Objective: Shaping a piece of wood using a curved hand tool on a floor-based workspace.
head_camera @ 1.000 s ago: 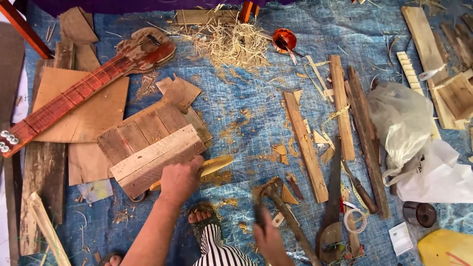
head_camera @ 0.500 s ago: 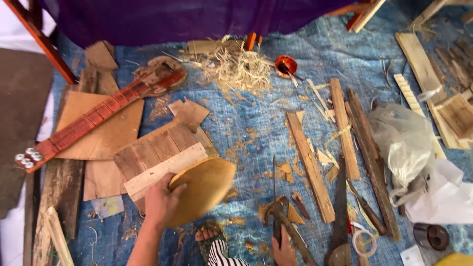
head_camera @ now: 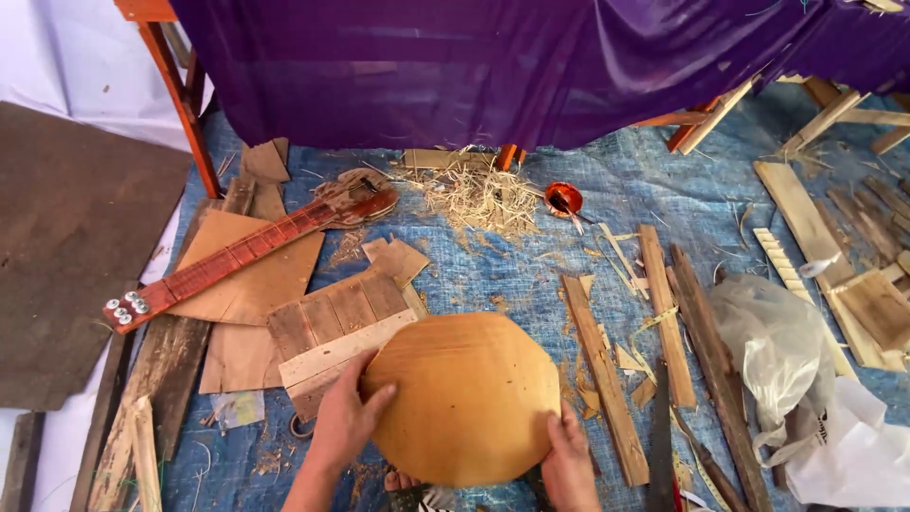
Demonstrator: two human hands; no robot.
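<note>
- The round wooden plate is held up over the blue tarp, facing the camera.
- Left hand clasps its left edge, fingers curled behind it; right hand grips the lower right rim.
- Judged best: keep both grips opposite each other and level.
- The red stringed neck lies well apart.

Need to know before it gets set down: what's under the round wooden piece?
Both hands, left hand and right hand, hold the round wooden piece over the blue tarp, overlapping the plank panel. Whatever lies directly beneath is covered.
</note>
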